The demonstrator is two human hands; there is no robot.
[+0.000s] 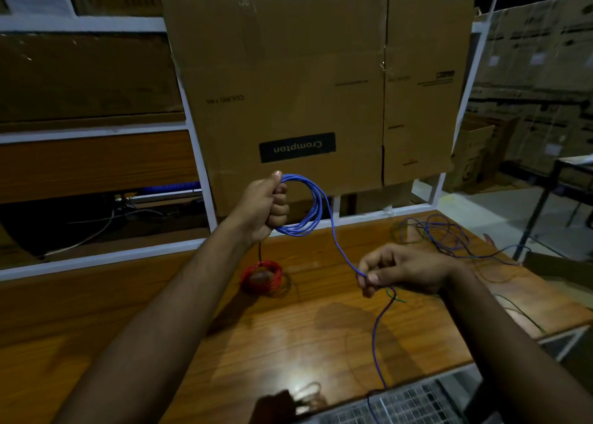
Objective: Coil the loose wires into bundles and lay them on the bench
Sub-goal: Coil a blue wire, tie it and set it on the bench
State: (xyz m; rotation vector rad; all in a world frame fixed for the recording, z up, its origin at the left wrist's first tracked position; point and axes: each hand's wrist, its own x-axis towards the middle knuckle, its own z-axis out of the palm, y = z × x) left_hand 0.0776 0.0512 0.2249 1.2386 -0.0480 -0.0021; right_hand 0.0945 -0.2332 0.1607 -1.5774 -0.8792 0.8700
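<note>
Dim storeroom light falls on a glossy wooden bench (244,333), backed by a white frame and a hanging cardboard sheet (308,80) with upside-down print; stacked cartons fill the right background.

Winding the blue wire looks to be the step in hand; the left hand (268,208) is raised above the bench, fingers curled round several turns of the blue coil (313,205), while the right hand (401,271) sits lower and to the right, pinching the running length of blue wire (340,250) between thumb and fingertips; from that pinch the tail (377,337) drops across the bench and off its near edge. A finished red bundle (261,276) already lies on the bench below the left hand; a loose tangle of thin wires (446,240) waits at the far right, touching the bench top.

By my judgement the next move calls for carrying the pinched length up to the left hand as one more loop, matching the size of the turns already held, and letting the tail slide freely so it does not snag.

How much blue wire remains cannot be told, since it runs out of view over a grey grille (401,404) at the bottom; the tangle's colours are hard to separate in this light; a short green piece (396,297) beneath the right hand may belong to another wire; a dark strand hanging under the left hand is unclear.
</note>
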